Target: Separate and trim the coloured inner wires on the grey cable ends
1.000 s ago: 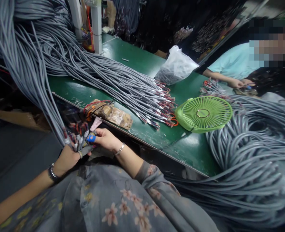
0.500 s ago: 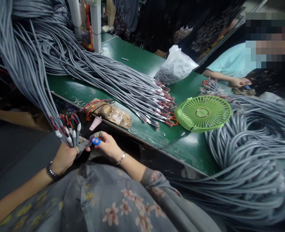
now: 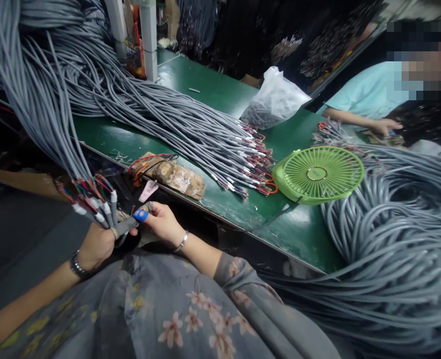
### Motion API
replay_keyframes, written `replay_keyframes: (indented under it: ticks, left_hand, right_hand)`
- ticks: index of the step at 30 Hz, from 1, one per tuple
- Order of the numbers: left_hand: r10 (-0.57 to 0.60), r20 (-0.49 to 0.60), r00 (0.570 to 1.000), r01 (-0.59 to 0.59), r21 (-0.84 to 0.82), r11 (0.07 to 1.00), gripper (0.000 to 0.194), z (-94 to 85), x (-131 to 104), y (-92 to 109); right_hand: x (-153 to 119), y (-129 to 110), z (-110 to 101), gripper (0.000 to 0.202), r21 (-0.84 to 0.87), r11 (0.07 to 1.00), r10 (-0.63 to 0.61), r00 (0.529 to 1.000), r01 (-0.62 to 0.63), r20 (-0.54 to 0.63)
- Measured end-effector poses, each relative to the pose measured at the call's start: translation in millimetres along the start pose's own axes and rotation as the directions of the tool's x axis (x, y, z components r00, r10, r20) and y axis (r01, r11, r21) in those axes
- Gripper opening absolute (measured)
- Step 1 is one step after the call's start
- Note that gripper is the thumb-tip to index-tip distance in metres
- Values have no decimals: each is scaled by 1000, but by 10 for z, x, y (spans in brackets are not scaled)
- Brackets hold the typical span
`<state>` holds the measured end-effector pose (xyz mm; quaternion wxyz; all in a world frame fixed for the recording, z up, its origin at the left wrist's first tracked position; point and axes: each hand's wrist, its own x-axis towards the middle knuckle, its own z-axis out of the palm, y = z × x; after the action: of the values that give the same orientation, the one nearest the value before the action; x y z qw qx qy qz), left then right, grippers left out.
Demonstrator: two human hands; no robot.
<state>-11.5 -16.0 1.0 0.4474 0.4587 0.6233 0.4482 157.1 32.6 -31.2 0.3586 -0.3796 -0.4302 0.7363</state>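
Note:
My left hand (image 3: 100, 243) is closed round a bunch of grey cables (image 3: 112, 215), just below their white sleeves (image 3: 99, 218). Thin coloured wires (image 3: 89, 187) fan out from the cable ends above it. A grey wrap covers a finger of this hand. Close beside it, my right hand (image 3: 163, 224) pinches with thumb and forefinger at thin wires by the left fingertips; the fingers partly hide them. Blue tape with holes (image 3: 140, 215) is round the right thumb, and the forefinger is wrapped in grey.
A large bundle of grey cables (image 3: 160, 112) lies across the green table (image 3: 205, 82). A wooden block (image 3: 179, 178) sits at the near edge. Rightward are a green fan (image 3: 318, 173), a plastic bag (image 3: 275, 99) and coiled cables (image 3: 388, 239). A co-worker's hand (image 3: 387, 127) is beyond.
My left hand and the cable ends have shifted slightly left and down. My right thumb has moved left, nearer the left fingers. The co-worker's hand has moved a little right.

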Motion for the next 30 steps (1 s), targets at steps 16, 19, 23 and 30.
replay_keyframes:
  ticks: [16,19,23,30]
  left_hand:
    - [-63,-97,993,36,-258,966,30,76,-35,6]
    - [-63,29,998,68,-263,962,34,46,-24,85]
    - [-88,123,988,120,-277,953,38,46,27,151]
    - [-142,148,979,180,-295,938,36,134,131,199]
  right_hand:
    - [-22,67,-71,64,104,995,-4,999,0,42]
    - [77,43,-177,69,199,975,99,995,-98,4]
    - [271,-81,-223,66,283,947,163,986,-153,-12]
    - [418,44,-140,58,165,983,-49,980,82,-194]
